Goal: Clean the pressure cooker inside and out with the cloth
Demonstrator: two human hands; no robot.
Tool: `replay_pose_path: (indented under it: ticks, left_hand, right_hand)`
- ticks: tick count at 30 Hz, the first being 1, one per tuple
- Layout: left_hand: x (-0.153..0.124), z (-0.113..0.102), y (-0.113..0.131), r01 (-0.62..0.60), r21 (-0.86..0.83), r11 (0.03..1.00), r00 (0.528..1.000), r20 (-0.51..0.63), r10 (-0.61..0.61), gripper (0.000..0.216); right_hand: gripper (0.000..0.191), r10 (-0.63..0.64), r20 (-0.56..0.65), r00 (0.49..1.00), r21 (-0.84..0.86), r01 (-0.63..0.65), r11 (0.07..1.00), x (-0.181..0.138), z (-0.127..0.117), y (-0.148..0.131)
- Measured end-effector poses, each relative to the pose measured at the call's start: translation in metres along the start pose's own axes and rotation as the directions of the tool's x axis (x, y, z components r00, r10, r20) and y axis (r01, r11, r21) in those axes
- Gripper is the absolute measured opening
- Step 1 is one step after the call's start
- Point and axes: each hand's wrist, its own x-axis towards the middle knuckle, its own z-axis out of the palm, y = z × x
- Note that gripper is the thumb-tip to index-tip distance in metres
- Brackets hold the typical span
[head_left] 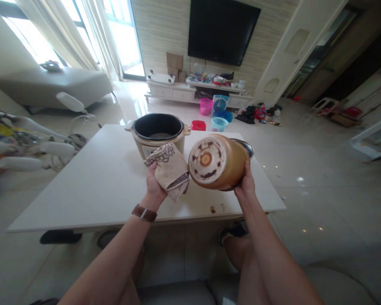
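- The brown pot (pixel 217 163) was up in the air over the near edge of the table (pixel 92 178), tipped on its side so the stained round base faced the camera and the shiny rim pointed away.
- The right hand (pixel 246 184) had it from below and from the right side, fingers curled round the body. I couldn't see how far they wrapped behind it.
- My guess on handling: rigid, smooth and rounded, so probably slippery, and with a bit of weight for one hand. I'd cup the belly from underneath like that, or hook the rim, rather than pinch the base.
- The base had dark scorch-looking rings and a brownish centre spot, with no stamp or writing I could read.
- The left hand (pixel 154 186) was closed on a patterned cloth (pixel 171 169), bunched in the fist and hanging just beside the pot's base. It looked soft, limp and light, so you could grab it anywhere.
- There was a brown strap (pixel 144 213) on the left wrist.
- Behind both sat a beige rice cooker (pixel 158 133) on the table, lid off and dark inside. Its front label was half hidden by the cloth and too blurry to read.
- Further back were a wall TV (pixel 222 29) and plastic baskets (pixel 219 123) on the floor, with no brand visible on either.
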Motion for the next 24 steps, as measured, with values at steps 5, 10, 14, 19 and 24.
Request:
replay_pose_path:
  ticks: [5, 10, 14, 19, 24]
  left_hand:
    - [0.004, -0.003, 0.021, -0.094, -0.027, 0.995, 0.995, -0.045, 0.093, 0.047]
    - [0.008, -0.008, 0.031, -0.161, -0.023, 0.987, 0.985, -0.066, 0.159, 0.047]
    - [0.010, -0.010, 0.032, -0.166, -0.023, 0.986, 0.984, -0.064, 0.164, 0.046]
    - [0.011, -0.011, 0.032, -0.159, -0.015, 0.987, 0.986, -0.050, 0.158, 0.047]
    - [0.006, -0.006, 0.029, -0.103, -0.055, 0.993, 0.993, -0.065, 0.100, 0.047]
  right_hand:
    - [0.053, -0.278, 0.074, 0.958, -0.338, 0.286, 0.897, -0.014, -0.008, -0.010]
    - [0.074, -0.380, 0.494, 0.782, -0.580, 0.622, 0.525, -0.041, -0.012, -0.015]
    - [0.073, -0.239, 0.603, 0.761, -0.607, 0.632, 0.482, -0.051, -0.008, -0.009]
    - [0.072, -0.227, 0.705, 0.672, -0.597, 0.735, 0.322, -0.040, -0.022, 0.003]
    - [0.071, -0.259, 0.797, 0.545, -0.541, 0.836, 0.093, -0.025, -0.049, 0.008]
